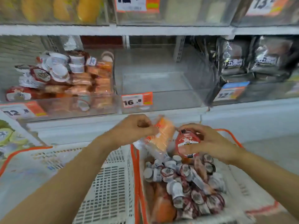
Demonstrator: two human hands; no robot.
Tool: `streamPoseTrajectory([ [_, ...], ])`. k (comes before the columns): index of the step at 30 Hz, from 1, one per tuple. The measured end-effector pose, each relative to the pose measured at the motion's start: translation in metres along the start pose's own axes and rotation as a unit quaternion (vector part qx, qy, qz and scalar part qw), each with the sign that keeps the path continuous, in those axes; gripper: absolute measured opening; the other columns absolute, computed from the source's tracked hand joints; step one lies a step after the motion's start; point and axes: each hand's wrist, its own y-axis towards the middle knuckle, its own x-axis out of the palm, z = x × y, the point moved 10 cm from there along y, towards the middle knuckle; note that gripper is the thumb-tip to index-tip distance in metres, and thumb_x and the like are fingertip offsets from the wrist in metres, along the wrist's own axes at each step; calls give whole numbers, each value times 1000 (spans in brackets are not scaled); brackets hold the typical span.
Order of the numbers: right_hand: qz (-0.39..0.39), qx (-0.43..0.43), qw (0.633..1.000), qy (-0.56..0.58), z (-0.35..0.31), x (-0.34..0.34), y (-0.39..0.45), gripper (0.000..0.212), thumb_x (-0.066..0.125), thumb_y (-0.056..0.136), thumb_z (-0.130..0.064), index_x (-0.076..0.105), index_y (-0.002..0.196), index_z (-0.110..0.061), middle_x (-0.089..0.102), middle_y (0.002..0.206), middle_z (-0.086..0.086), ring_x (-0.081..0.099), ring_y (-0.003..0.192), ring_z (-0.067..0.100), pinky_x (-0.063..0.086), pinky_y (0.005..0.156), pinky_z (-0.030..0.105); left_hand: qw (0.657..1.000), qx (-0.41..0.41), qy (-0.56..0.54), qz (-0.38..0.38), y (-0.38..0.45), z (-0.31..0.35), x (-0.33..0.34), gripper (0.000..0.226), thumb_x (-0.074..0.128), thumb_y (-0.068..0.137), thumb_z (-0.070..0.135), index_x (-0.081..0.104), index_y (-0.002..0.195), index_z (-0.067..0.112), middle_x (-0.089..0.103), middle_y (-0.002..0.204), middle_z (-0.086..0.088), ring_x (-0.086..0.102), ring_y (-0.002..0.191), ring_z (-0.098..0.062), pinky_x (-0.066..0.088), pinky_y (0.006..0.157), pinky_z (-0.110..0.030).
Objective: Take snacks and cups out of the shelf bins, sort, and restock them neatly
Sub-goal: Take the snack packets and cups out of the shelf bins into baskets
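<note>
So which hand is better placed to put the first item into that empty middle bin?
Probably the left hand: it holds the orange snack pack raised, nearer the empty bin; the right hand grips a red cup lower over the basket.

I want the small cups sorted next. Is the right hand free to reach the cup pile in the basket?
Probably not yet: the right hand is wrapped around a red packet. The cup pile lies uncovered just below it, so the way looks open once the packet is put down.
</note>
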Motion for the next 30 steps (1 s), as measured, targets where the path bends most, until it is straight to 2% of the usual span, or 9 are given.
streamPoseTrajectory([
  [3, -1, 93, 994, -54, 82, -4, -29, 49, 96, 61, -27, 71, 103, -34, 72, 101, -22, 67, 97, -2, 49, 78, 10, 995, -96, 11, -32, 13, -64, 83, 43, 79, 75, 46, 59, 74, 8, 56, 72, -10, 51, 70, -18, 39, 68, -35],
  [6, 52, 135, 980, -139, 144, -22, -40, 55, 96, 57, -40, 67, 103, -39, 65, 113, -20, 61, 107, 6, 47, 88, 22, 986, -162, -26, -21, 16, -104, 139, 36, 71, 85, 47, 60, 82, 12, 48, 76, -8, 45, 68, -18, 37, 62, -30],
  [10, 17, 95, 984, -148, 157, -15, -40, 55, 94, 64, -32, 57, 100, -50, 54, 106, -35, 54, 107, -11, 37, 78, 3, 989, -143, -29, -34, 15, -105, 181, 27, 65, 93, 42, 60, 90, 15, 64, 92, -2, 66, 76, -16, 56, 64, -24],
  [13, -31, 56, 974, -220, 162, -13, -29, 65, 89, 67, -37, 57, 122, -49, 52, 126, -28, 52, 119, -5, 50, 92, 18, 988, -99, 52, -104, 20, -100, 192, 34, 67, 91, 44, 62, 113, 19, 63, 118, -3, 66, 101, -18, 58, 86, -33],
  [16, -49, 27, 965, -255, 151, -15, -13, 55, 82, 78, -33, 60, 128, -35, 56, 127, -14, 60, 111, 7, 58, 88, 30, 979, -93, 134, -121, 27, -91, 166, 38, 65, 91, 49, 58, 122, 27, 58, 126, 6, 57, 114, -11, 49, 98, -31],
  [19, -11, -50, 968, -245, 105, -17, 1, 29, 77, 87, -23, 67, 114, -29, 60, 108, -17, 63, 99, 4, 59, 83, 29, 974, -76, 178, -122, 34, -58, 123, 26, 62, 95, 43, 65, 111, 23, 65, 113, 7, 63, 105, -13, 52, 91, -30],
  [25, 68, -150, 976, -145, 4, -23, 7, 20, 75, 88, -10, 73, 106, -18, 71, 99, -13, 68, 92, 4, 55, 84, 25, 974, -21, 205, -94, 20, 10, 25, 17, 65, 91, 43, 70, 98, 28, 72, 91, 10, 71, 77, -8, 59, 72, -31],
  [28, 86, -220, 965, -113, -67, -16, 14, 20, 74, 88, -5, 72, 101, -20, 73, 93, -9, 69, 88, 8, 54, 84, 22, 985, -15, 172, -16, 10, 24, -40, 14, 64, 95, 32, 71, 94, 20, 73, 82, 4, 70, 66, -13, 56, 60, -33],
  [30, 71, -256, 959, -98, -112, 3, 30, 21, 72, 88, -2, 71, 102, -18, 73, 95, -5, 68, 89, 10, 54, 85, 22, 983, 2, 153, 98, 4, 28, -98, 15, 65, 95, 27, 70, 84, 17, 72, 73, 1, 65, 58, -14, 52, 55, -31],
])
